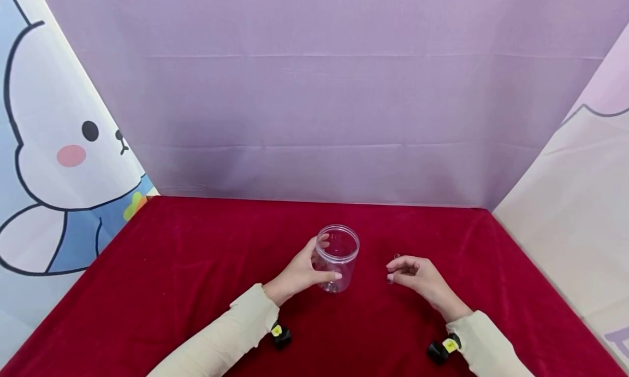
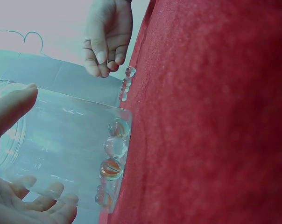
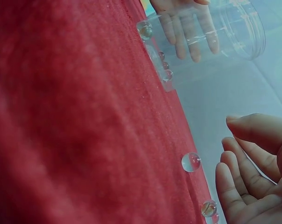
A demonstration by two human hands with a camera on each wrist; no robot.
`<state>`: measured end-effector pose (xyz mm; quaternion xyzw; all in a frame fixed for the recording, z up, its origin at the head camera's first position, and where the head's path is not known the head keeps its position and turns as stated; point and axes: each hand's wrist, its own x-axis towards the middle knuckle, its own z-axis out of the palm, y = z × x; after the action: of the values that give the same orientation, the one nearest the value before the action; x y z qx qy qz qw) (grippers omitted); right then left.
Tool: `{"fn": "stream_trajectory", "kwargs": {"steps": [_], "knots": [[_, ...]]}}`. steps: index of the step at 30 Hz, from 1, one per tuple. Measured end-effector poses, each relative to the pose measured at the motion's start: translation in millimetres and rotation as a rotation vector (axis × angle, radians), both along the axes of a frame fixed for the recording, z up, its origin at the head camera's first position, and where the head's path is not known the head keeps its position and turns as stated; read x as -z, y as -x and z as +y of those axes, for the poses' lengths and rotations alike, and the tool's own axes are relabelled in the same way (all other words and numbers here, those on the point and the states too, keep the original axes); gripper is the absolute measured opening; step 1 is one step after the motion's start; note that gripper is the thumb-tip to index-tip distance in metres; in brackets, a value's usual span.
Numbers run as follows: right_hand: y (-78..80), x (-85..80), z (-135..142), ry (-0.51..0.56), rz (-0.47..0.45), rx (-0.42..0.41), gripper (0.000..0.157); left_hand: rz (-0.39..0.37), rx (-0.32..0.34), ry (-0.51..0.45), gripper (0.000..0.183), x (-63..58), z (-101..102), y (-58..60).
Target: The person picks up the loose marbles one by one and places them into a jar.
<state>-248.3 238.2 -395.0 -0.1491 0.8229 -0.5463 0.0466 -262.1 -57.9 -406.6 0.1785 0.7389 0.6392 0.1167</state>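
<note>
A clear plastic jar point(image 1: 344, 265) with a threaded, lidless rim stands about upright at the cloth's middle. My left hand point(image 1: 302, 270) grips its side, thumb in front and fingers around the back. Several glass marbles point(image 2: 111, 169) lie on the jar's bottom, one with an orange swirl. To the right, my right hand point(image 1: 417, 277) hovers just over the cloth with loosely bent fingers and nothing visible between them. Under and beside its fingertips lie loose glass marbles, one a clear marble point(image 3: 191, 162), another a marble with a yellowish swirl point(image 3: 209, 208).
Dark red velvety cloth point(image 1: 206, 262) covers the table. A lilac curtain point(image 1: 314, 104) hangs behind it. Printed panels flank it, the left panel point(image 1: 44, 164) showing a cartoon animal. Each wrist wears a small black camera point(image 1: 282, 337) under a cream sleeve.
</note>
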Motion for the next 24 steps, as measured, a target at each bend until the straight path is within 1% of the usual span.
{"fn": "stream_trajectory", "kwargs": {"steps": [8,16,24], "knots": [[0.3,0.5,2.4,-0.053,-0.035,0.010,0.030,0.002,0.002,-0.004,0.089,-0.5,0.4,0.4],[3.1,2.9,5.7,-0.093,-0.051,-0.011,0.030,-0.006,-0.002,-0.009,0.086,-0.8,1.0,0.7],[1.9,4.9,5.6,-0.115,-0.067,0.012,0.028,-0.007,0.002,-0.005,0.088,-1.1,1.4,-0.8]]}}
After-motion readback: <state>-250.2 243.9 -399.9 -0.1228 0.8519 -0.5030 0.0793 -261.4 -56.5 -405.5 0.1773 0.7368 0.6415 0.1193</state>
